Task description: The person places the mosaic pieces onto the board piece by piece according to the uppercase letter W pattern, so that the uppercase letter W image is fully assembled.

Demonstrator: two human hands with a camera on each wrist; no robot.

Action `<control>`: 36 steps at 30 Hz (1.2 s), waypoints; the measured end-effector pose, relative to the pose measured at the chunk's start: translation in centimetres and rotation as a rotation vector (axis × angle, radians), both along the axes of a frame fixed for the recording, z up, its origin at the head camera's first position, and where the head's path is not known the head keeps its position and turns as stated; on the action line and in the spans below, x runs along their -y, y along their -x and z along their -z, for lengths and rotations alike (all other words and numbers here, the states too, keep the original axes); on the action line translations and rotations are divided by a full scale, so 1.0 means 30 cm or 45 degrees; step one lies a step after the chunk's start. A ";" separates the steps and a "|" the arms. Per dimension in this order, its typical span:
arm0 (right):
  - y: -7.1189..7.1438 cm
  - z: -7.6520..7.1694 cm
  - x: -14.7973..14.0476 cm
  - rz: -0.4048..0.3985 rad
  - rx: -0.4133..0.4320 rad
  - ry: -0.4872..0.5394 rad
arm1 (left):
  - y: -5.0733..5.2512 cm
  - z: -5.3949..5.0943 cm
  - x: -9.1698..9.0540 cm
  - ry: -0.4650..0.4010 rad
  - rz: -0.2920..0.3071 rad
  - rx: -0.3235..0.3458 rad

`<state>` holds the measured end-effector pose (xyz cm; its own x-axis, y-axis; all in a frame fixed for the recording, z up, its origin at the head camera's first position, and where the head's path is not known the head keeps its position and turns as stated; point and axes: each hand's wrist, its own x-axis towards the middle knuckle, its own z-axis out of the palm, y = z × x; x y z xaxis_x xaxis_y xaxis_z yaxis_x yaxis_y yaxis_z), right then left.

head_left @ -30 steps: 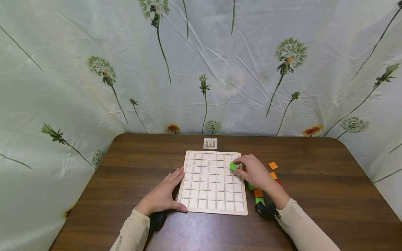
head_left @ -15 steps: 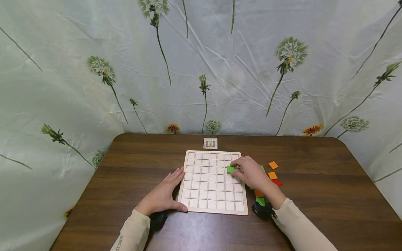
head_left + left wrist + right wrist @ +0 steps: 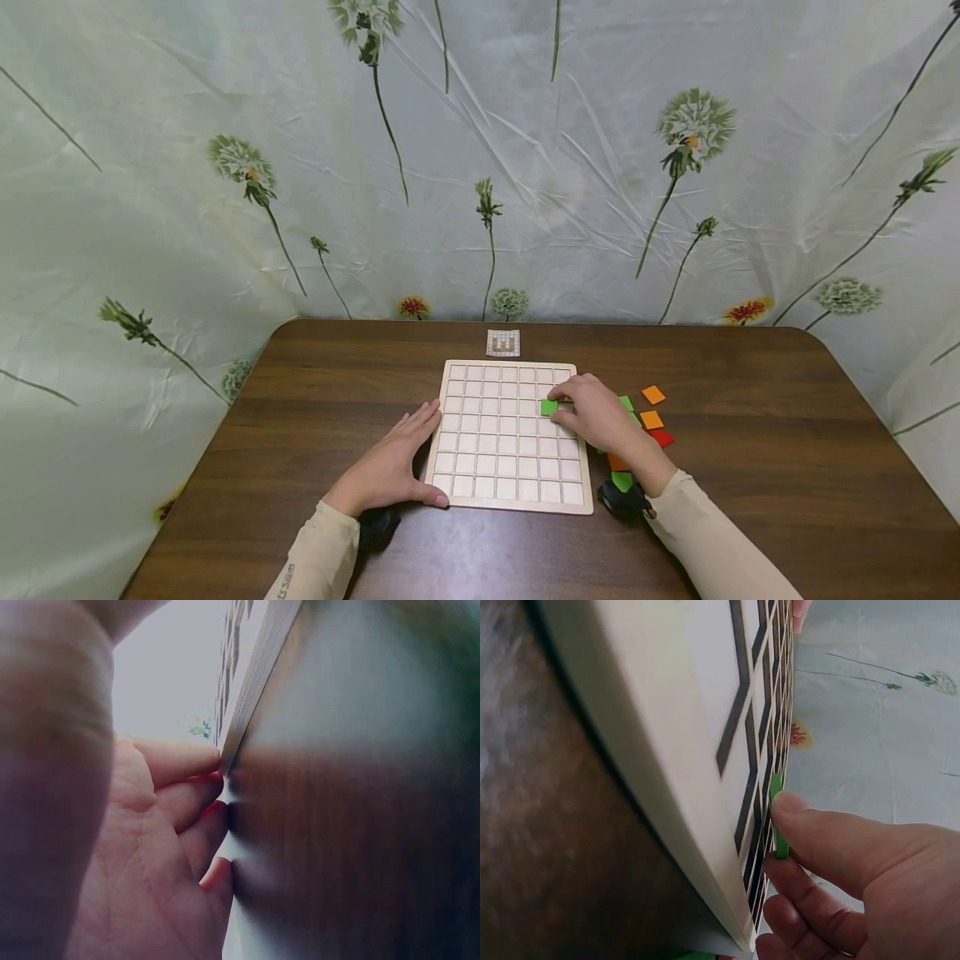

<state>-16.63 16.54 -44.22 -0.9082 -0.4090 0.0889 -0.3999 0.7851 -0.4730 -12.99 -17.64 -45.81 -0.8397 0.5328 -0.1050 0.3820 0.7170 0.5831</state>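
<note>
A pale wooden board (image 3: 507, 445) with a grid of square recesses lies on the table. My right hand (image 3: 596, 414) pinches a small green square tile (image 3: 549, 407) over the upper right part of the grid. In the right wrist view the green tile (image 3: 781, 844) stands edge-on between thumb and finger, close against the grid; whether it sits in a recess I cannot tell. My left hand (image 3: 386, 467) rests at the board's left side, thumb at the near left corner and the other fingers extended along the edge. In the left wrist view the fingertips (image 3: 214, 761) touch table and board edge.
Loose tiles lie right of the board: orange tiles (image 3: 653, 395), a red tile (image 3: 662, 437) and green tiles (image 3: 622, 481), some hidden by the right arm. A small card (image 3: 502, 342) with a coloured grid pattern lies beyond the board. A flowered curtain (image 3: 585, 208) hangs behind the table.
My right hand has carried the green tile slightly left and nearer to me over the grid, with little motion in the last half second. My left hand stays in place.
</note>
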 end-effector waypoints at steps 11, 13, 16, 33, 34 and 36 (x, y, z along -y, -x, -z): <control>0.004 0.007 0.006 0.004 0.036 -0.007 | 0.001 0.006 0.005 -0.012 0.002 -0.005; 0.005 0.008 0.006 0.004 0.045 -0.006 | 0.001 0.007 0.006 -0.005 0.002 -0.004; 0.007 0.008 0.008 0.010 0.054 0.001 | 0.002 0.010 0.007 -0.004 0.003 -0.004; -0.017 -0.009 -0.055 0.042 0.028 0.155 | 0.001 0.008 0.003 -0.028 0.014 -0.013; -0.020 -0.010 -0.064 0.052 0.027 0.155 | 0.001 0.008 0.003 -0.034 0.017 -0.014; -0.026 -0.012 -0.082 0.071 0.029 0.151 | 0.001 0.009 0.004 -0.032 0.018 -0.017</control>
<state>-15.86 19.01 -43.85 -0.9317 -0.3455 0.1125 -0.3450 0.7439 -0.5723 -13.03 -17.74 -46.07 -0.8333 0.5470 -0.0803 0.3997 0.6965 0.5959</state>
